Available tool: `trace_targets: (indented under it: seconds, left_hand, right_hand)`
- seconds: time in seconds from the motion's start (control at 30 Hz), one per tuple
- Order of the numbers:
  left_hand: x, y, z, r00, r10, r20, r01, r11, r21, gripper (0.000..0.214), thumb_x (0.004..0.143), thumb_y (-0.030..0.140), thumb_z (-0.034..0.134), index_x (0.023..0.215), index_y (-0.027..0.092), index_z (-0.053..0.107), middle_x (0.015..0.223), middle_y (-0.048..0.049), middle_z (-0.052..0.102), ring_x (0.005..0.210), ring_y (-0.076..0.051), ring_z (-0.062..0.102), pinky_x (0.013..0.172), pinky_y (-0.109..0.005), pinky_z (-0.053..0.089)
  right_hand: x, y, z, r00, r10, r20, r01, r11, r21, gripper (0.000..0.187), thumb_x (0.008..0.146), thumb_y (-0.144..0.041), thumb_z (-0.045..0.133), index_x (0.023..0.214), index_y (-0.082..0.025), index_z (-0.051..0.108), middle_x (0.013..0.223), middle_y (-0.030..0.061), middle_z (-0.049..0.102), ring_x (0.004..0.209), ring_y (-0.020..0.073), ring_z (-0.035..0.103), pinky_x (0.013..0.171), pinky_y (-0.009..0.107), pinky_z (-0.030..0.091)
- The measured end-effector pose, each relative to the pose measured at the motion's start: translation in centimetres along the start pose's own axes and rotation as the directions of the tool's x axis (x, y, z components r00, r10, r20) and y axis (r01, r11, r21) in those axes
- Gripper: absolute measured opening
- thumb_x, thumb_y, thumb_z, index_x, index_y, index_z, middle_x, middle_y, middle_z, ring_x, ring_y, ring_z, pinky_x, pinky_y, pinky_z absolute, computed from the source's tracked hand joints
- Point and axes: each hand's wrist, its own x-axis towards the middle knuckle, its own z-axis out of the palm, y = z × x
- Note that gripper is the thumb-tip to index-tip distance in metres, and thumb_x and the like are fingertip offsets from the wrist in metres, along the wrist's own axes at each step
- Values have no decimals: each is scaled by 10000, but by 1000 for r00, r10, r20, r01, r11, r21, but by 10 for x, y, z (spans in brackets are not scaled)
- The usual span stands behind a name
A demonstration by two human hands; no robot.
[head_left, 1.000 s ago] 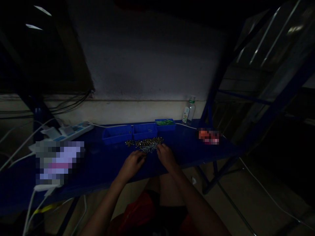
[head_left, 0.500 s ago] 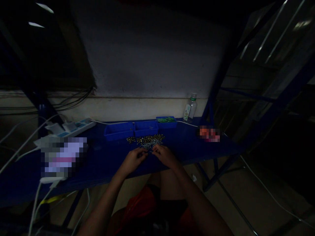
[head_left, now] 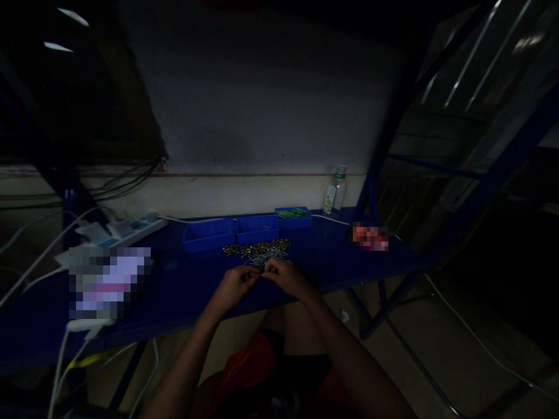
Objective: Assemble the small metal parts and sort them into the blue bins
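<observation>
My left hand (head_left: 238, 283) and my right hand (head_left: 283, 274) meet over the front of the blue table, fingertips pinched close together. Whatever sits between the fingers is too small and dark to make out. Just beyond them lies a heap of silvery, screw-like metal pins (head_left: 267, 257). Behind that heap spreads a pile of small brass-coloured pieces (head_left: 262, 248), with a smaller cluster (head_left: 230, 250) to its left.
Two blue bins (head_left: 209, 234) stand behind the piles; a third bin (head_left: 293, 222) holds green items. A clear bottle (head_left: 335, 193) is at the back right. Power strips (head_left: 126, 231) with white cables lie left, beside a blurred-out item (head_left: 111, 282). Another blurred item (head_left: 370, 237) lies right.
My right hand has moved slightly left, so its fingertips now meet those of my left hand. The piles look much the same, and the view has shifted a little.
</observation>
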Motion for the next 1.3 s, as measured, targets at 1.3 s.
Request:
trace_targets:
  seconds: [1.3]
  left_hand:
    - [-3, 6, -3, 999, 10, -51, -18, 988, -152, 208, 773, 312, 505, 861, 155, 608, 788, -28, 632, 721, -152, 568, 666, -231, 433]
  right_hand:
    - [-6, -11, -5, 997, -63, -36, 60, 996, -73, 186, 877, -295, 446, 861, -190, 599, 836, -2, 635, 773, 104, 572, 708, 203, 388]
